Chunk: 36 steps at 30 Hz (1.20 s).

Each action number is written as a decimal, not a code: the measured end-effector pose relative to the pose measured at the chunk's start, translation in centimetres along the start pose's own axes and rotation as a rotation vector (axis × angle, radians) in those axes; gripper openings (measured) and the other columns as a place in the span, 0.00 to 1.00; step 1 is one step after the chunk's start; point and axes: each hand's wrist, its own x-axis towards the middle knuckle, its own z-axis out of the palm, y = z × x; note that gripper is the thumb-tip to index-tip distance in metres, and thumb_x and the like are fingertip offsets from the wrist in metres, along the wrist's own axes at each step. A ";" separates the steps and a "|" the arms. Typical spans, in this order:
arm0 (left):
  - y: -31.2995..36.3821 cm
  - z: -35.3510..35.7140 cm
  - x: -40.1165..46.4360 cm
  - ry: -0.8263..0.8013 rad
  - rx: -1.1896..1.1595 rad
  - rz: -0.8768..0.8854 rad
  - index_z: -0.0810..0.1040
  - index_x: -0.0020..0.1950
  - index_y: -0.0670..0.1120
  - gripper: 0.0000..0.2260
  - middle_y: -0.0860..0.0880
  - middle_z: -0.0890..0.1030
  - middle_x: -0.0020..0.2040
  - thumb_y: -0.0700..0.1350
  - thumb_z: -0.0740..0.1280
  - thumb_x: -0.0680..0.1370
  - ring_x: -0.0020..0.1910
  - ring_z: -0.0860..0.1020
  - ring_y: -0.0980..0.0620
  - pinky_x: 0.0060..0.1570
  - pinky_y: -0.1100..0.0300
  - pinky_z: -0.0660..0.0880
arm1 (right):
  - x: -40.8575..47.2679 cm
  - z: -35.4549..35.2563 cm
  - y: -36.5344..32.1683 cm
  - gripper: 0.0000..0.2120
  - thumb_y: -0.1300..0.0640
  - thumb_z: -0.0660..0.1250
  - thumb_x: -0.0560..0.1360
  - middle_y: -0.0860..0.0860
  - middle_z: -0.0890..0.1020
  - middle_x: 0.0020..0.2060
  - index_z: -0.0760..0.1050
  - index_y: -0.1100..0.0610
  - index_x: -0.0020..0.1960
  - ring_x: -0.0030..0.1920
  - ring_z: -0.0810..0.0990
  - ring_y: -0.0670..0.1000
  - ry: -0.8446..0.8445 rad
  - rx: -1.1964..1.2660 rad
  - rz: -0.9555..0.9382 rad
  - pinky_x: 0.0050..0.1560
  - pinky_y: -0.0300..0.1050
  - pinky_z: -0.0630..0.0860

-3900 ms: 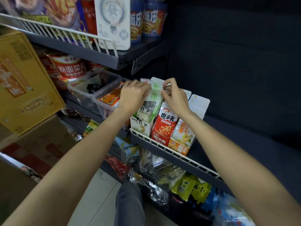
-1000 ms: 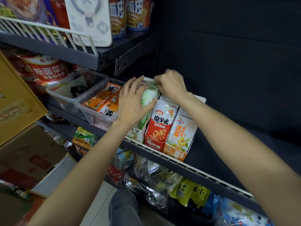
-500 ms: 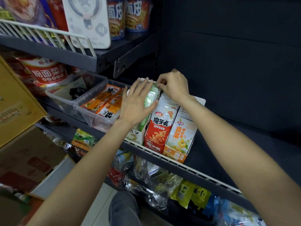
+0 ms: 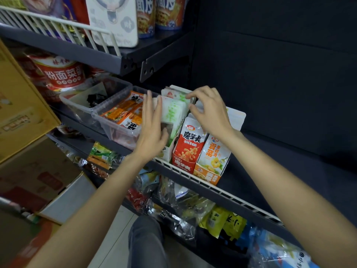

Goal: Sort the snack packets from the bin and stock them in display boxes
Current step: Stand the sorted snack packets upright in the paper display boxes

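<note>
Left hand (image 4: 152, 130), fingers straight, presses green-white packets (image 4: 172, 111) into display box (image 4: 174, 146); right hand (image 4: 209, 111) pinches their tops. Beside it, orange packets (image 4: 125, 113) wait in bin (image 4: 116, 130).

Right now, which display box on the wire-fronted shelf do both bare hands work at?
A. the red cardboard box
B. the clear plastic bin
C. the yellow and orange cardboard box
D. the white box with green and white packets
D: the left hand lies flat against the green and white packets in the white box, and the right hand pinches their tops.
</note>
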 end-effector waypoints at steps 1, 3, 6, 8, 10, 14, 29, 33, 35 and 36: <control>0.0 -0.4 -0.7 0.035 0.041 0.012 0.55 0.75 0.38 0.33 0.38 0.51 0.74 0.33 0.66 0.73 0.75 0.51 0.39 0.74 0.51 0.50 | -0.5 0.2 -0.2 0.08 0.58 0.66 0.75 0.51 0.78 0.50 0.79 0.55 0.54 0.52 0.72 0.51 0.013 -0.024 -0.049 0.53 0.44 0.67; 0.1 -1.0 -1.8 0.067 0.114 -0.012 0.67 0.67 0.39 0.24 0.41 0.64 0.65 0.36 0.68 0.73 0.66 0.64 0.43 0.65 0.56 0.64 | -1.2 0.4 -0.8 0.07 0.59 0.66 0.75 0.51 0.78 0.48 0.79 0.57 0.51 0.51 0.73 0.53 0.049 -0.074 -0.176 0.51 0.45 0.66; 0.3 -1.7 -2.0 -0.078 0.222 -0.027 0.72 0.61 0.41 0.15 0.44 0.74 0.56 0.41 0.67 0.75 0.55 0.72 0.46 0.53 0.53 0.72 | -1.7 0.8 -1.7 0.06 0.59 0.68 0.74 0.53 0.80 0.47 0.79 0.59 0.50 0.51 0.71 0.53 0.122 -0.211 -0.439 0.50 0.45 0.65; 0.2 -1.8 -1.6 -0.160 0.307 -0.010 0.73 0.61 0.43 0.16 0.45 0.76 0.57 0.42 0.67 0.74 0.54 0.75 0.45 0.53 0.50 0.73 | -1.8 1.5 -2.4 0.05 0.61 0.68 0.73 0.55 0.81 0.47 0.80 0.59 0.47 0.52 0.71 0.54 0.125 -0.327 -0.582 0.50 0.46 0.65; 0.2 -1.7 -1.3 -0.215 0.381 0.012 0.75 0.60 0.41 0.16 0.44 0.77 0.58 0.40 0.67 0.72 0.56 0.76 0.43 0.55 0.48 0.72 | -1.5 2.6 -2.7 0.05 0.61 0.65 0.73 0.54 0.82 0.49 0.81 0.59 0.45 0.54 0.74 0.54 0.029 -0.466 -0.661 0.53 0.46 0.66; 0.1 -1.9 -1.9 -0.269 0.448 -0.047 0.75 0.65 0.43 0.20 0.44 0.78 0.61 0.42 0.64 0.73 0.59 0.76 0.44 0.64 0.51 0.66 | -0.3 3.6 -1.8 0.18 0.48 0.54 0.81 0.49 0.78 0.62 0.79 0.54 0.58 0.63 0.73 0.52 -0.379 -0.590 -0.358 0.67 0.48 0.54; 0.7 -2.1 -1.3 -0.242 0.318 -0.086 0.71 0.68 0.45 0.21 0.44 0.72 0.65 0.48 0.66 0.76 0.62 0.70 0.44 0.62 0.50 0.66 | 2.7 2.1 -1.2 0.12 0.53 0.63 0.78 0.51 0.76 0.60 0.78 0.53 0.60 0.62 0.69 0.54 -0.160 -0.243 -0.046 0.60 0.47 0.62; 0.5 -1.5 -0.1 -0.226 0.345 -0.116 0.71 0.68 0.48 0.23 0.45 0.70 0.68 0.55 0.65 0.76 0.65 0.68 0.44 0.61 0.49 0.66 | 4.3 1.5 -0.3 0.17 0.55 0.65 0.76 0.55 0.76 0.58 0.73 0.54 0.65 0.61 0.71 0.56 -0.082 -0.270 0.128 0.62 0.48 0.64; 0.5 -1.2 0.2 -0.230 0.362 -0.130 0.71 0.69 0.49 0.24 0.45 0.68 0.69 0.57 0.66 0.75 0.65 0.68 0.43 0.61 0.49 0.65 | 5.2 1.5 0.1 0.17 0.53 0.63 0.77 0.56 0.79 0.56 0.72 0.55 0.65 0.60 0.72 0.57 -0.184 -0.320 0.140 0.62 0.50 0.63; 0.5 -1.0 0.2 -0.227 0.372 -0.131 0.70 0.69 0.49 0.25 0.45 0.68 0.70 0.57 0.66 0.75 0.65 0.68 0.43 0.60 0.50 0.65 | 5.6 1.5 0.2 0.17 0.52 0.62 0.77 0.56 0.80 0.54 0.73 0.55 0.64 0.59 0.72 0.58 -0.231 -0.344 0.135 0.62 0.50 0.63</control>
